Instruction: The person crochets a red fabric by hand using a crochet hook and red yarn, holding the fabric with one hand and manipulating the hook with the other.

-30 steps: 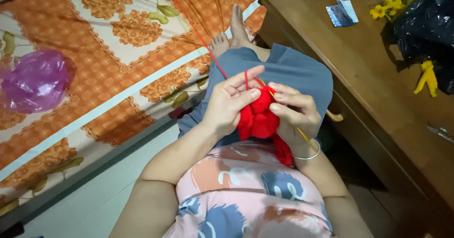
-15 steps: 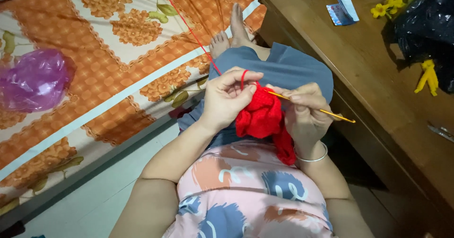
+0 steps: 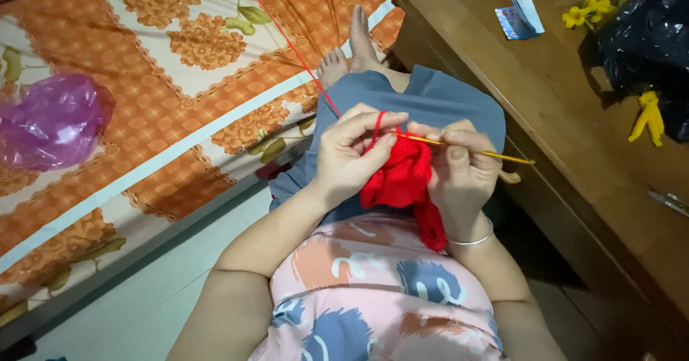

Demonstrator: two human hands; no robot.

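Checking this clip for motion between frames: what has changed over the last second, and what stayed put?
The right hand drew the yellow crochet hook back out to the right: a second ago it angled down beside the red crochet piece, now it lies nearly level with its tip at the top edge. The left hand kept its hold on the piece, red yarn looped over a finger. Purple bag and wooden desk unchanged.

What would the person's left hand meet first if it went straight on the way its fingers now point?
Probably the right hand: the left hand points across the lap toward it, with only the red crochet piece and the hook between them. Depth is hard to judge.
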